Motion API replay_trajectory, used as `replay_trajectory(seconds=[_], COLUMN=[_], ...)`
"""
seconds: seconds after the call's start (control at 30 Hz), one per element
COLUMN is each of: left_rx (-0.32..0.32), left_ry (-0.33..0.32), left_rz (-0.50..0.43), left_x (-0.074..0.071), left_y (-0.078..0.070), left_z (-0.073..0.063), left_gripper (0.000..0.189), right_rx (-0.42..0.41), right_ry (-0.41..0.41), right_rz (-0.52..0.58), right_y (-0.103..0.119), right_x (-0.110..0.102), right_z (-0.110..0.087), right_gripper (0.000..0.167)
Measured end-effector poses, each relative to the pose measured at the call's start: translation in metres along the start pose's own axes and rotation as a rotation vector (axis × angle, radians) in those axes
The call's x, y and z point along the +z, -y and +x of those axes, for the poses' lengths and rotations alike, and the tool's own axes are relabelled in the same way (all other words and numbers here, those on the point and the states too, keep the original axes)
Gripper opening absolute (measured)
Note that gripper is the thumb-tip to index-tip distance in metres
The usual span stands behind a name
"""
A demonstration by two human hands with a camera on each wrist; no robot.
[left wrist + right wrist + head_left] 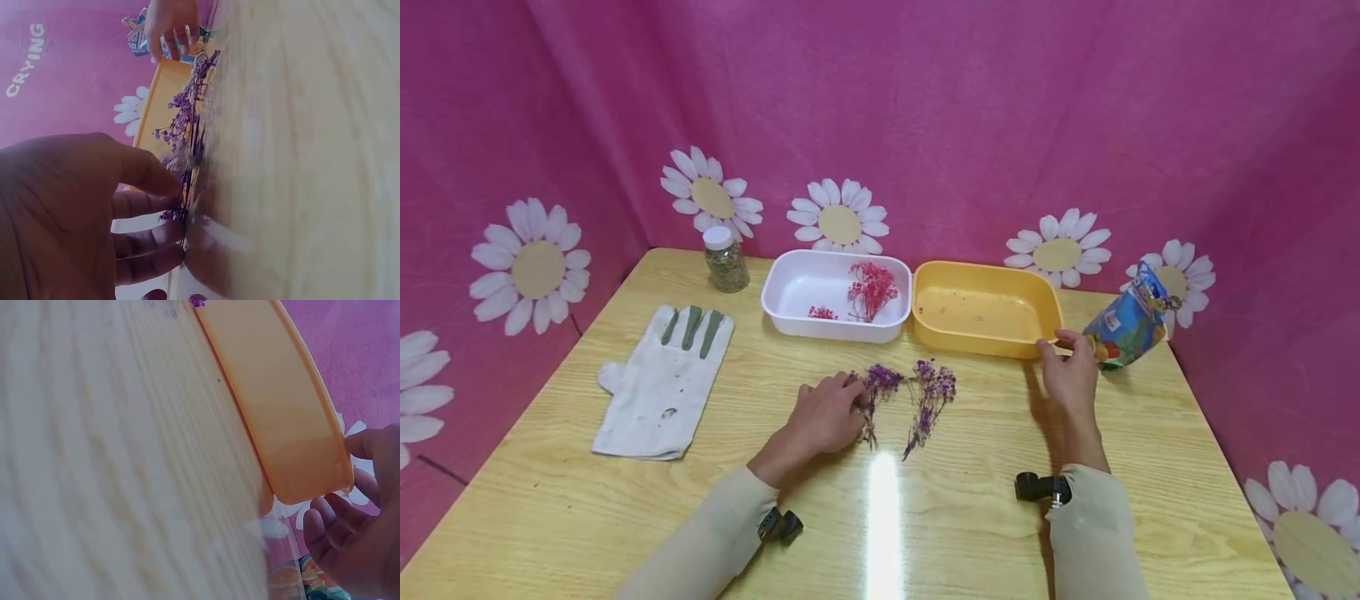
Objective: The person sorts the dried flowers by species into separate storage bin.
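My left hand (829,414) is at the left sprig of purple dried flowers (880,381), its thumb and fingertips closing on the thin stems low over the table. In the left wrist view, the purple sprig (187,119) runs past the fingertips. A second purple sprig (931,392) lies just to the right. With my right hand (1070,372) I hold the front right corner of the yellow plastic basin (977,340) by its rim. The right wrist view shows the thumb at the basin's edge (300,425) and the other fingers curled below.
A white basin (835,331) with red dried flowers (872,290) adjoins the yellow one. A white-lidded jar (727,265) stands back left, behind a white glove (658,392) with green fingers. The blue printed bag (1126,321) stands right of the right hand.
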State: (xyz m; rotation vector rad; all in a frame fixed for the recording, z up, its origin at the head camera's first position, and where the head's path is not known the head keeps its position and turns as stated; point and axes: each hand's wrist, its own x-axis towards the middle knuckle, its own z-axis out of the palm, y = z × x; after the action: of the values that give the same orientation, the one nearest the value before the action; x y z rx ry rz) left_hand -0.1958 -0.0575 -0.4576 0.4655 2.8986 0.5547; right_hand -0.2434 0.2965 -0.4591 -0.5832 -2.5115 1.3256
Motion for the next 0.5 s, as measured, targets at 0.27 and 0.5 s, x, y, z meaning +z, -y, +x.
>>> replay_trajectory(seconds=[0.27, 0.5], left_rx=[-0.012, -0.056], left_ry=[0.007, 0.014], left_rz=[-0.023, -0.023], left_x=[-0.0001, -0.0022], left_y=[0.0002, -0.0019], left_z=[0.0017, 0.0004], left_gripper=[0.03, 0.043], right_rx=[0.025, 0.066], right_ry=[0.034, 0.078], right_rz=[0.036, 0.135], right_y=[-0.001, -0.0024], right_x=[0.0013, 0.0006], right_z=[0.0017, 0.0056], right_gripper=[0.054, 0.064])
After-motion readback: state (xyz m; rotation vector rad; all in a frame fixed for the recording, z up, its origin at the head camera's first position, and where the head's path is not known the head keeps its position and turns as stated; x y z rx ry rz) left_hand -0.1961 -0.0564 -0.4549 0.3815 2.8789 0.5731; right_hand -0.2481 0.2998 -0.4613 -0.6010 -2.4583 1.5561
